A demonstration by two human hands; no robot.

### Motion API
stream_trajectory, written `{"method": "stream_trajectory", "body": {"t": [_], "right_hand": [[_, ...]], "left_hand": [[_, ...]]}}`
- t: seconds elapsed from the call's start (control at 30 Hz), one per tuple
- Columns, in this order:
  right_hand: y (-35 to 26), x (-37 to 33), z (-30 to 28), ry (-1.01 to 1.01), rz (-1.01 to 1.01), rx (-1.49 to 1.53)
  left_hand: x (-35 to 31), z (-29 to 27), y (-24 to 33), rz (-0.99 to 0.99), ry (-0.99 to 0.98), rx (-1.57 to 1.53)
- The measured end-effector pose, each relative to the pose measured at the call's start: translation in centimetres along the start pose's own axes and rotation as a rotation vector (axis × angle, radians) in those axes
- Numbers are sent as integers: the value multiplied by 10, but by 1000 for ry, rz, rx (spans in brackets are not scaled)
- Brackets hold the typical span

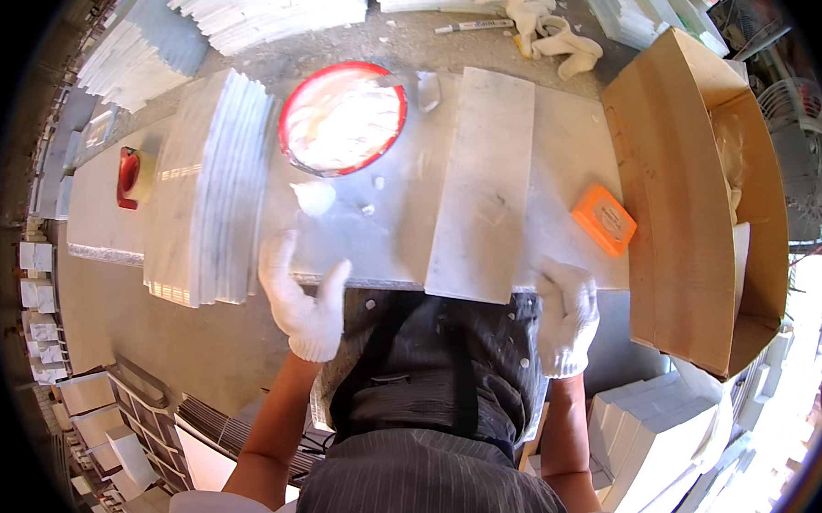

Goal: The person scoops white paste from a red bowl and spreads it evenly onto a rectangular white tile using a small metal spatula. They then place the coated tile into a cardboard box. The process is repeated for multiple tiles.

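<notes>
A pale marble tile [481,180] lies lengthwise across the stone slab [391,230] in front of me, its near end at the slab's front edge. My left hand [305,302], in a white knit glove, is held at that edge, left of the tile. Its thumb and fingers are apart, with nothing between them. Beside the tile's near right corner is my right hand [565,318], also gloved. Its fingers are loosely bent and hold nothing that I can see; whether they touch the tile I cannot tell. A red-rimmed bowl [284,138] of white material stands farther back.
Stacked marble tiles [211,192] stand at the left, near a red and yellow tape dispenser [130,177]. An orange block [604,221] lies right of the tile, beside an open cardboard box [675,208]. Behind are a marker [474,25], crumpled gloves [562,44] and a white lump [314,197].
</notes>
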State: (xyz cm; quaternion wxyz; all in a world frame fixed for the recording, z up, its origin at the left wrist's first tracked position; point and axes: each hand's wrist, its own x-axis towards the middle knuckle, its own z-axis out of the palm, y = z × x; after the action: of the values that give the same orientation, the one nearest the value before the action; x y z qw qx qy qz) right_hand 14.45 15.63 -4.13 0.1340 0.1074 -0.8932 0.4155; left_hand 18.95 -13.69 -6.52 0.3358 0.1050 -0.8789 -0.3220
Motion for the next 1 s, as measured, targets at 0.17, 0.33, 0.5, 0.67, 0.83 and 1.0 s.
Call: {"method": "stream_trajectory", "body": {"t": [0.17,0.33,0.5,0.67,0.83,1.0], "right_hand": [[-28,-2,-8,-68,-329,-17],[-27,-34,-16,-47,95,220],[-19,-35,-35,-75,113,236],[-10,-38,-38,132,621,566],[1,-21,-33,178,595,659],[16,-14,-32,156,584,674]], "left_hand": [[28,51,48,405,-395,-69],[54,108,84,584,-531,58],[98,153,52,568,-519,107],[89,132,50,896,-665,175],[112,133,45,823,-618,117],[100,136,45,975,-739,196]]}}
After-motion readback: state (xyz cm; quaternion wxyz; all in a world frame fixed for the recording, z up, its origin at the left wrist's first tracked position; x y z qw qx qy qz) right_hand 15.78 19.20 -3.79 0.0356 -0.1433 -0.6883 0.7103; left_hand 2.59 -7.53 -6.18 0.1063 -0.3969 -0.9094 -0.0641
